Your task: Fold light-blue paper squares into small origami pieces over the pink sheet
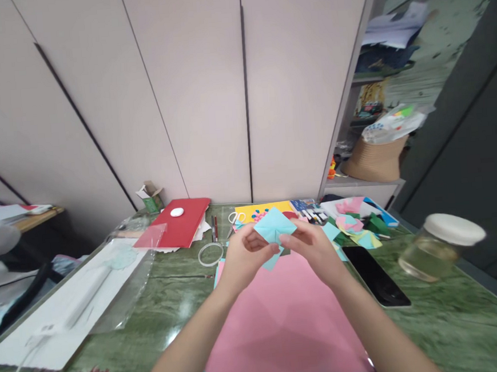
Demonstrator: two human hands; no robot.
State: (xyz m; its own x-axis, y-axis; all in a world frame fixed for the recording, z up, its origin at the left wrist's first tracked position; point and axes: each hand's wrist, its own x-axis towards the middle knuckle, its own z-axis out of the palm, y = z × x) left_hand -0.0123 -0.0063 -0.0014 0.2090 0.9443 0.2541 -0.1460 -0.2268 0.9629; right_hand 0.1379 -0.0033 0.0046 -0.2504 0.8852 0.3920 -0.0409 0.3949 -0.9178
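Note:
A light blue piece of folded paper [274, 225] is held up over the near part of the table, with a diamond-shaped top and a smaller flap below. My left hand [247, 253] grips its left side, thumb near the lower middle. On the right side, my right hand [312, 246] pinches it between thumb and fingers. Both thumbs lie close together at the paper's centre; some fingers are hidden behind it. Beneath my hands lies a large pink sheet [285, 320], with light blue paper edges showing under it.
A black phone [376, 276] and a lidded jar [434, 251] stand right. Coloured paper pieces [355, 223] lie behind the phone. White scissors [236, 217], a tape ring [211, 254] and a red folder [182, 222] lie beyond my left hand. A white board [61, 315] is far left.

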